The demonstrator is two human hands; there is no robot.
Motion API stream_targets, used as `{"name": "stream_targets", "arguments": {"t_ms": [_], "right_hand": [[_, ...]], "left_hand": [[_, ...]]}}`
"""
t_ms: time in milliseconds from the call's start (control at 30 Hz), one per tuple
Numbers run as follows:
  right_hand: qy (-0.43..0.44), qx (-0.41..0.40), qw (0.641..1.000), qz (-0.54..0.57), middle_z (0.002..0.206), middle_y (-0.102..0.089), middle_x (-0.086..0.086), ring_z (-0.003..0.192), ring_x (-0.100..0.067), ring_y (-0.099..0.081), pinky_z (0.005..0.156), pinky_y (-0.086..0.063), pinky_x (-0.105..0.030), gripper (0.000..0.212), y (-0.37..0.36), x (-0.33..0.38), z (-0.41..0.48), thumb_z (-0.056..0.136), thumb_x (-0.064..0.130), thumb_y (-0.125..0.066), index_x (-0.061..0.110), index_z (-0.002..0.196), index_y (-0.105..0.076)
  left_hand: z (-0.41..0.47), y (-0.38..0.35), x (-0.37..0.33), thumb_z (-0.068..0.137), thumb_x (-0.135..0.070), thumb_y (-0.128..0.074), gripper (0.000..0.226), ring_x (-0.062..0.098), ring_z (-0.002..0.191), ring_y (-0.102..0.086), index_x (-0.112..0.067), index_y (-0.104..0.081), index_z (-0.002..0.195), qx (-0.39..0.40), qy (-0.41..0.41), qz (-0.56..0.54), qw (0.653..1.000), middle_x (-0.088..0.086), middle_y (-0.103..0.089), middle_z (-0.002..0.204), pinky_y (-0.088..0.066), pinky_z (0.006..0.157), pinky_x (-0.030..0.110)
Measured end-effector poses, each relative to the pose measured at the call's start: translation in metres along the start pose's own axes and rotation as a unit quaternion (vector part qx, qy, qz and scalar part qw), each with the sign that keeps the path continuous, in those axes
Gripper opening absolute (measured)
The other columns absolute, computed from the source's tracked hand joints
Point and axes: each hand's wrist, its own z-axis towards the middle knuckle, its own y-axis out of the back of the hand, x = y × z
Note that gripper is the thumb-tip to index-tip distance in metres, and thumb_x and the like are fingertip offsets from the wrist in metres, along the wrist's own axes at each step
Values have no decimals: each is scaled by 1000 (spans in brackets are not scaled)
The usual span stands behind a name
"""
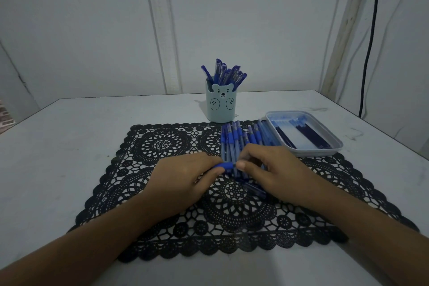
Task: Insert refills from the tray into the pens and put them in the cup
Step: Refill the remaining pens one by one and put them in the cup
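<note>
Right now a person leans over a pale counter (69, 146), seen from above through a head-worn camera, with both hands meeting at the middle of a black lace mat (162, 146). The left hand (185, 179) has its fingers curled around a pen (224, 166), gripping it by the bright blue section, which shows between thumb and forefinger. The right hand (271, 169) pinches at the pen's other side with thumb and bent fingers. Whether it holds a refill, a tip piece or the barrel itself is hidden by the fingers.

This looks like the assembly step: a refill being seated in, or a part being fitted onto, one pen. The next move probably calls for closing the pen fully, then lifting it away from the person to the cup.

A pile of pens (239, 139) with translucent barrels and blue grips lies on the mat just beyond the hands. To its right, touching the pile's edge, sits a shallow pale tray (311, 153) holding a few thin dark refills (311, 137). A light blue cup (220, 107) with a bear face stands behind the pile, with a cluster of finished pens (222, 74) standing in it. So the task appears to be well under way, with many pens left.
</note>
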Motion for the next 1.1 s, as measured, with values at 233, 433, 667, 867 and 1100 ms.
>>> {"name": "stream_targets", "arguments": {"t_ms": [233,433,667,867,1100], "right_hand": [[-56,39,997,-35,71,-57,7,63,-4,-50,57,-40,-18,24,11,0,1,78,51,-57,28,86,-52],[-36,133,961,-239,85,-49,14,77,-1,-48,69,-41,-20,35,21,5,-5,74,63,-54,30,86,-54],[-83,103,988,-77,84,-59,15,77,0,-55,71,-46,-18,10,24,3,-4,85,37,-52,29,81,-56],[-108,28,993,26,76,-63,0,73,-19,-58,70,-49,-34,11,30,-3,-1,84,32,-58,23,79,-61],[-90,0,992,88,69,-59,-17,57,-16,-45,57,-39,-31,13,25,-2,1,80,40,-59,31,79,-69]], "left_hand": [[0,-2,1,89,-43,-43,28,-1,77,-56,-28,-63,102,14,34,-20,999,-16,-65,86,-41,64,13],[0,-1,3,87,-45,-43,28,-6,84,-51,-32,-61,104,15,62,-35,997,-23,-60,87,-37,71,4],[-1,-1,3,87,-47,-42,31,-6,83,-52,-31,-61,105,24,68,-53,996,-22,-60,87,-39,71,5],[0,-2,3,87,-47,-40,33,-3,84,-52,-30,-61,105,27,68,-61,995,-19,-61,87,-40,72,9],[-1,-1,2,87,-47,-40,33,-3,82,-53,-31,-60,107,32,65,-55,996,-19,-62,89,-42,69,12]]}}
